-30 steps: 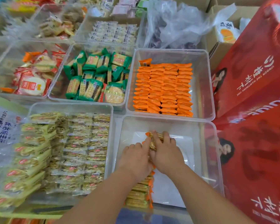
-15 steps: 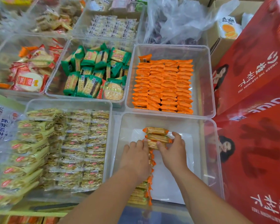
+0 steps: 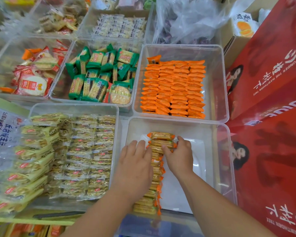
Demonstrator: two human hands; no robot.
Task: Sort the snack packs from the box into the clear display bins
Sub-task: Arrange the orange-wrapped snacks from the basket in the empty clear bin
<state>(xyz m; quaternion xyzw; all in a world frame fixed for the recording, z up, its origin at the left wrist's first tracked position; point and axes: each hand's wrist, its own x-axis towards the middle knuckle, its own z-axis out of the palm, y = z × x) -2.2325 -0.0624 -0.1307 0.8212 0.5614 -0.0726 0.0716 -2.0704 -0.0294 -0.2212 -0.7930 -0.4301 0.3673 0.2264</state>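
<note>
- Left hand (image 3: 135, 161) lies flat with straight fingers against the left side of a row of snack packs (image 3: 161, 136). The right hand (image 3: 179, 156) is at the far end of the same row.
- That row stands on edge in the near-right bin (image 3: 181, 194), running from its near wall toward the far wall, left of centre.
- I see bare white floor in this bin to the right of the row, and a narrower strip on its left under my left wrist. A small gap also separates the farthest pack from the far wall.
- The bin's clear walls close it in on all four sides.
- A red carton (image 3: 272, 117) leans just beside the bin's right wall and rises well above the rim.
- Touching on the far side is a bin of orange packs (image 3: 173, 89) in tidy columns.
- On the left, a bin of yellow packs (image 3: 67, 151) sits tight against this one.
- Farther off are green packs (image 3: 101, 74) and a crumpled plastic bag (image 3: 186, 19).
- My left hand is relaxed and open, holding nothing and only pressing the row sideways.
- My right hand's thumb and curled fingers grip the right ends of the packs near the far end.
</note>
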